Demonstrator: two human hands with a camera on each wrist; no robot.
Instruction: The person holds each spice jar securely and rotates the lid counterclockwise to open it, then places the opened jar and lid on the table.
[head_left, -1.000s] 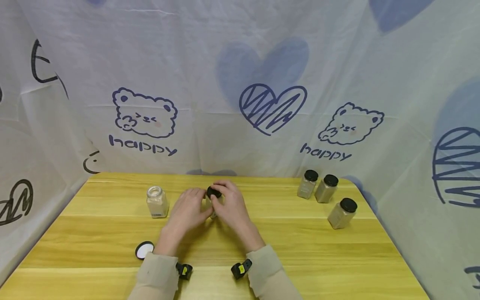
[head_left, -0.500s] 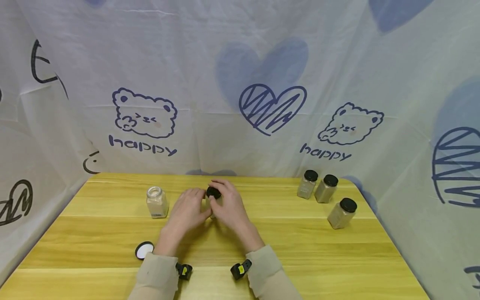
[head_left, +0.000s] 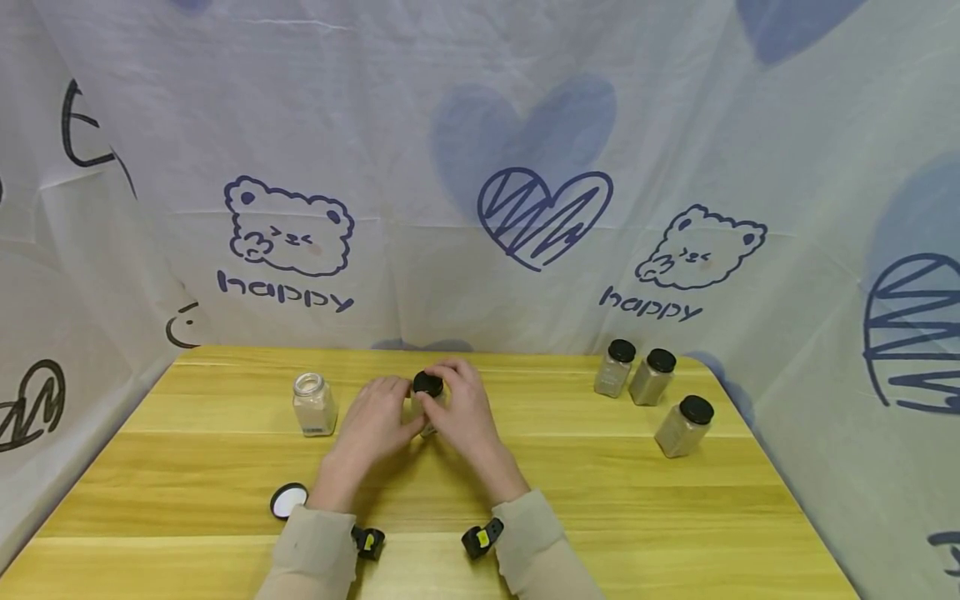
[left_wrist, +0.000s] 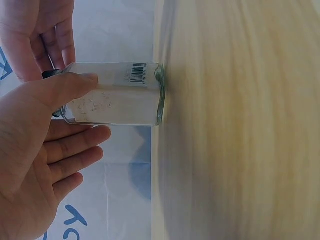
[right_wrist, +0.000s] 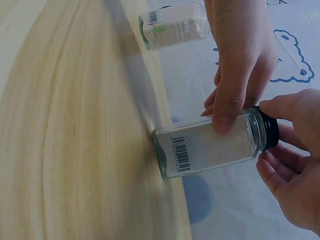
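Observation:
A square glass spice jar (right_wrist: 205, 147) with pale powder and a barcode label stands upright at the back of the wooden table. My left hand (head_left: 375, 421) holds its body between thumb and fingers, the other fingertips extended past the glass in the left wrist view. On top sits a black lid (head_left: 427, 384), which my right hand (head_left: 461, 414) pinches at its edge with thumb and fingers. To the left stands an uncapped jar (head_left: 315, 410) of similar powder. A loose black lid (head_left: 288, 501), white inside facing up, lies near my left sleeve.
Three capped jars stand at the right: one at the back (head_left: 615, 369), another beside it (head_left: 653, 377), and a third nearer the front (head_left: 684, 427). A printed cloth (head_left: 420, 250) hangs behind the wooden table (head_left: 637, 517).
The fingers of my right hand shift slightly around the lid, showing a little more of its top. My left hand and the jar stay in place.

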